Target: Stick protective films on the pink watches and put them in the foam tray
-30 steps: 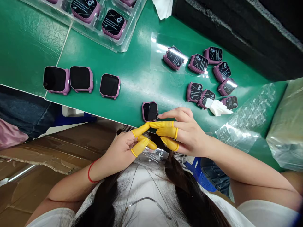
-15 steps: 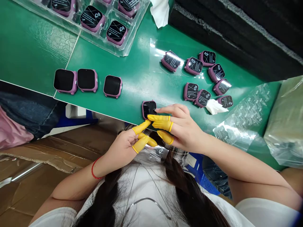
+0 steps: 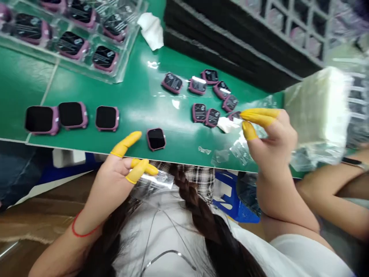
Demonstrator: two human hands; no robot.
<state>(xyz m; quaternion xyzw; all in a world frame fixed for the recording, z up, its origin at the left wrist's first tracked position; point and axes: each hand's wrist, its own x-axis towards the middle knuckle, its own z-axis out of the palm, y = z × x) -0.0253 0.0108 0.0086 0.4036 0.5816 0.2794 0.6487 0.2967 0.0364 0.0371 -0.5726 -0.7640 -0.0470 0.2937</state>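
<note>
Well, it's the lone watch on the green, and the left hand has the shorter reach

Look at that layout! The lone watch (image 3: 156, 139) lies flat, screen up, on the green table (image 3: 131, 98), near the edge on the person's side. It sits just to the right of the left index fingertip and almost level with it, a strip of green between them: near, no contact. So the left hand (image 3: 115, 173) is plainly the closer one. And the right hand (image 3: 273, 140)? Well apart, raised near the crumpled white tissue (image 3: 227, 124); from there the watch lies off to the left and somewhat toward the person. Long axis? Tough call, the outline is close to square, tilted only slightly.

Grip check! On the left, thumb and a bent finger pinch clear film (image 3: 161, 180) below the table edge, while the index finger stretches free. On the right, the yellow-tipped thumb and fingers stand almost tip to tip; whether anything thin is between them, I can't tell.

And the looks: rounded purple case, glossy black screen, a paler spot on the right side. No white lettering shows on it, unlike the printed watches (image 3: 212, 117) on the right. It's a much better match for the three dark-screened watches (image 3: 106, 117) on the left.
</note>
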